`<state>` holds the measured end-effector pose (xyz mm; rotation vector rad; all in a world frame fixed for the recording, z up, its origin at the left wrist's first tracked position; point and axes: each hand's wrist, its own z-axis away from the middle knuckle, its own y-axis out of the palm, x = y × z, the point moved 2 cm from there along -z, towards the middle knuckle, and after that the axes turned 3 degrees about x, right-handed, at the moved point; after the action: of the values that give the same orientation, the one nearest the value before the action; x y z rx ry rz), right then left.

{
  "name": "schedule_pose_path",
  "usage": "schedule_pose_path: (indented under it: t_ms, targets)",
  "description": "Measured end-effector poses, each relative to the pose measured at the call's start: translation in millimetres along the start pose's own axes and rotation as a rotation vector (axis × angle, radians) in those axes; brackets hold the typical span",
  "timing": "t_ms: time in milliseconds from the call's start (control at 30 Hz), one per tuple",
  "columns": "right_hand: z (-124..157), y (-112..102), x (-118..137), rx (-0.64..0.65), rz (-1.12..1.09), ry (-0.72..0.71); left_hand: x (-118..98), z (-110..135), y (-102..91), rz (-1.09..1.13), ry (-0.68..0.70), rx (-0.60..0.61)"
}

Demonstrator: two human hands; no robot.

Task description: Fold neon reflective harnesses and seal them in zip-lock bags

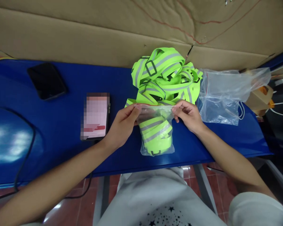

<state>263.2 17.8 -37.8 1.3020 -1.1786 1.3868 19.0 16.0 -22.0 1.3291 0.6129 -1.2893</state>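
A clear zip bag (145,149) hangs over the front part of the blue table, its red-lined top edge stretched between my two hands. Inside it lies a folded neon-yellow reflective strap (157,133) with a grey stripe. My left hand (124,124) pinches the bag's upper left corner. At the upper right corner, my right hand (187,116) grips the edge between thumb and fingers. Just behind the bag is a heap of similar reflective straps (165,75) with black buckles.
Loose clear plastic bags (220,94) lie to the right, beside a cardboard box (259,100). On the left of the blue table (122,81) are a phone with a lit screen (96,116) and a dark phone-like device (47,80). A black cable (33,138) crosses the left side. Cardboard (85,34) lines the back.
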Motion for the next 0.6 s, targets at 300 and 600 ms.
schedule_pose_path:
  t_ms: [300, 600]
  targets:
    - [1.7, 3.6, 5.5, 0.055, 0.092, -0.029, 1.5, 1.8, 2.6, -0.056, 0.025, 0.039]
    - [8.0, 0.1, 10.8, 0.139, 0.244, -0.064, 2.6, 3.5, 1.7, -0.192, 0.074, 0.07]
